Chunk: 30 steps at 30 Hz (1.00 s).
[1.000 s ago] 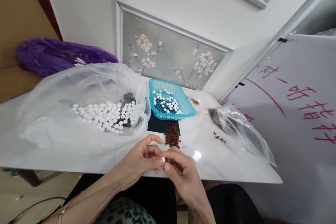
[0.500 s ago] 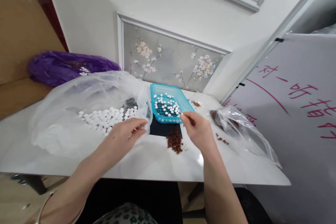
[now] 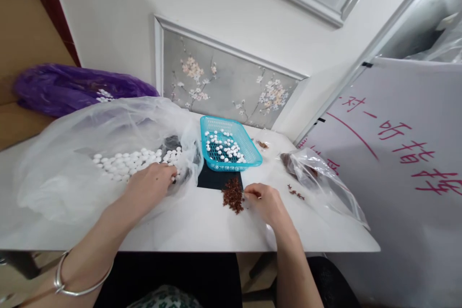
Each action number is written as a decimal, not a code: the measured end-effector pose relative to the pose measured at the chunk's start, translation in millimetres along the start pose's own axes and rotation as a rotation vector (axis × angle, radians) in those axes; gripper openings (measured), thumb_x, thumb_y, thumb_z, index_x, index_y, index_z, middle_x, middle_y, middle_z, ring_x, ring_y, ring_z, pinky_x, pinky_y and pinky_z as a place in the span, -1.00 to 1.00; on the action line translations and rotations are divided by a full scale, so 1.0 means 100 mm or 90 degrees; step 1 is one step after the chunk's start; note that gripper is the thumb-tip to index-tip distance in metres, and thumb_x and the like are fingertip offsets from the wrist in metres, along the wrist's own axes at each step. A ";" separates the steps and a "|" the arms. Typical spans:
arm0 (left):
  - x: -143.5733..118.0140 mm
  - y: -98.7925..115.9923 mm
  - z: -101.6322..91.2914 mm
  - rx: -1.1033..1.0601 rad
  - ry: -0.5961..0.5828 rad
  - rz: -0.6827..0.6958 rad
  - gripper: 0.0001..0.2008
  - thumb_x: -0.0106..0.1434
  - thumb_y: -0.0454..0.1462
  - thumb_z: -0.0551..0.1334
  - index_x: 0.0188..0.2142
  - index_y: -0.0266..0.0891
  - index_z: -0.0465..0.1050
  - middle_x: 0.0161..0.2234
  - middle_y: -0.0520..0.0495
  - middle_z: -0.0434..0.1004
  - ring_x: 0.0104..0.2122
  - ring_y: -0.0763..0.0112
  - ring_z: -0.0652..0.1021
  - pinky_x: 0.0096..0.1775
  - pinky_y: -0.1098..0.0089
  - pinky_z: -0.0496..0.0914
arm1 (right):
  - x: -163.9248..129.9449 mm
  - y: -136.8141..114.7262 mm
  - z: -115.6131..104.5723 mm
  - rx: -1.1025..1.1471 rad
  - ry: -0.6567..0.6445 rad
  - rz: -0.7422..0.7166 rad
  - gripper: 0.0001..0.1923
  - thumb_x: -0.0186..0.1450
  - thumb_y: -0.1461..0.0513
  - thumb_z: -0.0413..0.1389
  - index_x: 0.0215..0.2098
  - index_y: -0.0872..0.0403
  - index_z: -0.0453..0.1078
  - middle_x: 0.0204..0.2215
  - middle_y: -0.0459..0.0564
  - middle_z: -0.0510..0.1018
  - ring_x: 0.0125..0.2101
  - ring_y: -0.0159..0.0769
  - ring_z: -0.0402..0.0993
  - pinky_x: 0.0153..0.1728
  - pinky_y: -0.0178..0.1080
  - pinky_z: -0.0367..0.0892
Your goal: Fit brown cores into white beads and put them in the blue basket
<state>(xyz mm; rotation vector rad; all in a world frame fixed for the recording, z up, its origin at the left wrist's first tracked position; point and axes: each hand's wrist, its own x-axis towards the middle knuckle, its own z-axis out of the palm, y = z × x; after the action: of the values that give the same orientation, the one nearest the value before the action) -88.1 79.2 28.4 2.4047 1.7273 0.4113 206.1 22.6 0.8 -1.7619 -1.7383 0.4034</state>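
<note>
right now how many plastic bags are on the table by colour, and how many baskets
Clear plastic bags: 2, a big one holding white beads under the left hand, a small one beyond the right hand
Purple plastic bag: 1
Blue basket: 1
Total: 4

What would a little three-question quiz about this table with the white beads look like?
1. True or false: the blue basket already has white beads in it.
2. Where do the fingers of the left hand rest? A) on the white beads in the clear bag B) on the purple bag C) on the whiteboard
3. Fill in: the right hand lies on the table right beside a small pile of reddish-brown ____.

Key: 1 true; 2 A; 3 bits (crumbly flakes, what they are made of cannot be told).
</note>
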 end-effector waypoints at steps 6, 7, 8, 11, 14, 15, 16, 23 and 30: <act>-0.10 0.12 -0.16 -0.151 0.116 0.048 -0.83 0.24 -0.24 0.07 -0.25 -0.17 0.41 -0.25 -0.12 0.52 -0.30 0.22 0.51 -0.24 0.32 0.29 | -0.13 0.01 0.09 0.065 -0.001 0.008 -0.83 0.12 0.29 0.06 -0.49 0.03 0.50 -0.49 -0.05 0.55 -0.46 -0.23 0.41 -0.34 -0.23 0.24; -0.15 0.19 -0.19 -0.226 0.122 0.038 -0.85 0.23 -0.22 0.11 -0.24 -0.15 0.41 -0.28 -0.08 0.54 -0.31 0.24 0.51 -0.25 0.34 0.30 | -0.14 0.00 0.09 0.079 0.003 0.007 -0.84 0.11 0.30 0.06 -0.51 0.03 0.49 -0.48 -0.04 0.54 -0.45 -0.23 0.40 -0.31 -0.21 0.23; -0.21 0.27 -0.21 -0.310 0.117 0.030 -0.86 0.21 -0.21 0.16 -0.24 -0.13 0.41 -0.31 -0.05 0.54 -0.32 0.25 0.52 -0.26 0.37 0.31 | -0.16 0.00 0.09 0.093 0.008 0.006 -0.84 0.12 0.30 0.06 -0.52 0.03 0.47 -0.49 -0.04 0.52 -0.45 -0.23 0.39 -0.30 -0.21 0.23; -0.40 0.55 -0.18 -0.603 -0.001 0.036 -0.86 0.17 -0.19 0.24 -0.29 -0.15 0.44 -0.40 -0.01 0.52 -0.38 0.35 0.51 -0.32 0.44 0.34 | -0.20 0.00 0.08 0.140 0.038 0.013 -0.86 0.15 0.28 0.05 -0.51 0.05 0.41 -0.48 -0.04 0.48 -0.44 -0.24 0.36 -0.30 -0.21 0.24; -0.54 0.78 -0.01 -0.862 -0.192 -0.012 -0.87 0.16 -0.19 0.27 -0.33 -0.21 0.47 -0.40 0.01 0.49 -0.38 0.43 0.49 -0.26 0.47 0.38 | -0.25 0.01 0.06 0.203 0.063 0.034 -0.88 0.24 0.22 0.01 -0.40 0.06 0.35 -0.50 -0.05 0.46 -0.46 -0.26 0.37 -0.34 -0.23 0.27; -0.56 0.83 0.06 -0.932 -0.234 -0.052 -0.87 0.16 -0.20 0.29 -0.33 -0.22 0.48 -0.39 0.01 0.48 -0.36 0.46 0.49 -0.23 0.48 0.39 | -0.27 0.00 0.06 0.227 0.064 0.039 -0.88 0.26 0.20 0.01 -0.35 0.07 0.33 -0.51 -0.06 0.46 -0.46 -0.27 0.39 -0.35 -0.24 0.29; -0.58 0.87 0.13 -0.992 -0.267 -0.094 -0.87 0.15 -0.21 0.30 -0.33 -0.23 0.50 -0.37 0.01 0.48 -0.35 0.48 0.49 -0.20 0.49 0.39 | -0.29 -0.02 0.05 0.250 0.063 0.041 -0.87 0.28 0.18 0.00 -0.30 0.07 0.32 -0.50 -0.07 0.45 -0.47 -0.29 0.40 -0.37 -0.25 0.31; -0.53 0.85 0.39 -1.204 -0.310 -0.256 -0.82 0.10 -0.30 0.36 -0.25 -0.25 0.55 -0.28 -0.02 0.53 -0.36 0.63 0.49 -0.22 0.62 0.39 | -0.50 -0.34 0.10 0.489 -0.007 0.034 -0.83 0.28 0.18 0.09 -0.43 0.09 0.36 -0.63 -0.17 0.37 -0.55 -0.42 0.30 -0.44 -0.34 0.27; -0.51 0.81 0.40 -1.260 -0.306 -0.238 -0.94 0.16 -0.30 0.31 -0.36 -0.27 0.50 -0.40 0.03 0.48 -0.41 0.65 0.49 -0.23 0.63 0.41 | -0.56 -0.54 0.30 0.647 -0.072 0.056 -0.85 0.28 0.20 0.12 -0.41 0.11 0.39 -0.56 -0.09 0.48 -0.54 -0.40 0.39 -0.44 -0.31 0.33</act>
<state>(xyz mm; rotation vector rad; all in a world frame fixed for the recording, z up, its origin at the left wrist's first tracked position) -17.4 6.4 6.1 0.6027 0.6161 0.7876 140.4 -28.5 -0.6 -1.0625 -1.1545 1.1864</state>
